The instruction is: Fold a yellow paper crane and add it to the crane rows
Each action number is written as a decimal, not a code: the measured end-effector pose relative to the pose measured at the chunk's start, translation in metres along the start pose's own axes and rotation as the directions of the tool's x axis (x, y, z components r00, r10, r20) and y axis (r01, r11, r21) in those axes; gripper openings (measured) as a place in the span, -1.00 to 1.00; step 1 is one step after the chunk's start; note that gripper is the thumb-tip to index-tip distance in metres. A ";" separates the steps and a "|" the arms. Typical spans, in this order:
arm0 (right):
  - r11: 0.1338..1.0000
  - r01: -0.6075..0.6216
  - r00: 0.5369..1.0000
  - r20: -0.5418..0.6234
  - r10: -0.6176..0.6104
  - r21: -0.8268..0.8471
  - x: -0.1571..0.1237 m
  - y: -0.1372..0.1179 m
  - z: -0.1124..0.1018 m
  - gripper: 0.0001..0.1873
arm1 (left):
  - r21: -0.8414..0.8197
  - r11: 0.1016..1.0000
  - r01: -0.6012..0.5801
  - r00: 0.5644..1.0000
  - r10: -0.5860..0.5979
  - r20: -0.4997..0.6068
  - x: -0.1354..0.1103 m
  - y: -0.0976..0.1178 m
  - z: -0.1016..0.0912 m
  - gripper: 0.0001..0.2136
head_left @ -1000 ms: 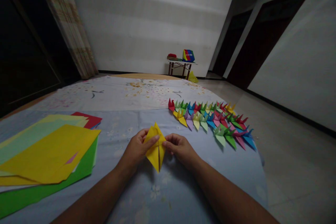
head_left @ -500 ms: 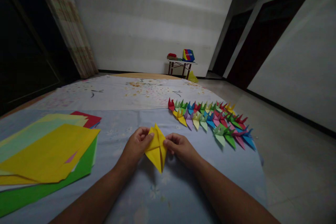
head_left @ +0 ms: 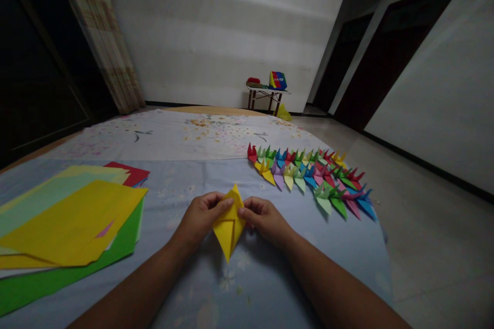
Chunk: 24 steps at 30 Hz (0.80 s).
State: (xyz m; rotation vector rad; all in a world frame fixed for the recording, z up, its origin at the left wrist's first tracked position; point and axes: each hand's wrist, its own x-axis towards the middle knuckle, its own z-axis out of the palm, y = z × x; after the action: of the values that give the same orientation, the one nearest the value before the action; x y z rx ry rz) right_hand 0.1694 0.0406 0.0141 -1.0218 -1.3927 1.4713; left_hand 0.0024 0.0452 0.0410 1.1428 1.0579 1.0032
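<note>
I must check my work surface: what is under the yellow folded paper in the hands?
Under the yellow folded paper, pinched by the left hand and right hand, lies the pale blue flowered cloth. The patch directly beneath paper and hands is covered.

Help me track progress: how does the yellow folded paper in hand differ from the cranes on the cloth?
The yellow folded paper is a flat pointed shape; the cranes have raised wings. The yellow folded paper is pinched by left hand and right hand; the cranes lie untouched. Both are folded paper.
</note>
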 end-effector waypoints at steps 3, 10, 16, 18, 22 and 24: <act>1.000 0.007 1.000 0.005 -0.007 -0.005 0.001 0.002 0.001 -0.58 | 0.034 0.999 0.009 1.000 -0.008 -0.016 -0.002 0.003 0.000 -0.73; 1.000 0.001 1.000 -0.006 -0.001 -0.017 0.001 0.004 0.002 -0.61 | 0.059 0.998 0.011 0.998 -0.008 -0.058 -0.001 0.004 0.000 -0.74; 0.997 0.052 0.998 -0.022 -0.051 0.051 0.004 0.008 0.002 -0.56 | 0.066 0.997 0.027 0.999 -0.024 -0.049 -0.001 0.003 0.001 -0.72; 0.994 0.095 0.995 -0.040 -0.093 0.054 0.005 0.009 0.001 -0.49 | 0.063 0.997 0.033 0.999 -0.031 -0.034 -0.001 0.003 0.001 -0.71; 0.989 0.145 0.987 -0.064 -0.144 0.004 0.003 0.006 -0.001 -0.59 | 0.069 0.997 0.034 0.999 -0.034 -0.007 0.001 0.000 0.000 -0.73; 0.991 0.130 0.989 -0.064 -0.131 -0.012 0.002 0.003 -0.001 -0.64 | 0.080 0.996 0.037 0.999 -0.038 0.009 0.001 -0.002 -0.001 -0.73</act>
State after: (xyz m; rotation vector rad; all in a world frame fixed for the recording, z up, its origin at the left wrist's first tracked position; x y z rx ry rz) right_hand 0.1691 0.0428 0.0106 -0.9557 -1.3933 1.3274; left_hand 0.0014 0.0467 0.0392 1.1871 1.1151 0.9312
